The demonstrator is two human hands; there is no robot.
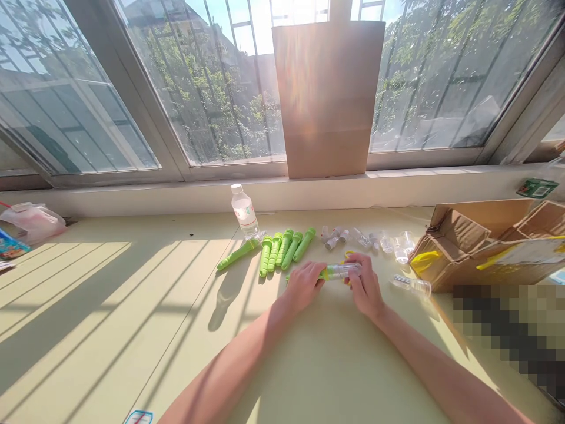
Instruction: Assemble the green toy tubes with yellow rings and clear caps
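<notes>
My left hand (304,285) is closed around a green plastic tube, mostly hidden under the fingers. A clear ribbed plastic cylinder (338,271) lies in line with the tube's right end, and my right hand (365,287) grips its far end. Whether the two parts are joined, I cannot tell. Something small and yellow (348,254) shows by the right fingers. Just beyond my left hand, several green flashlight-shaped tubes (286,249) lie side by side. Another green tube (237,255) lies at an angle to their left.
Behind the tubes stands a water bottle (245,212). Several clear plastic pieces (361,238) lie beyond my right hand, and a clear cylinder (411,285) is to its right. An open cardboard box (468,259) occupies the right side; a plastic bag (37,222) is far left.
</notes>
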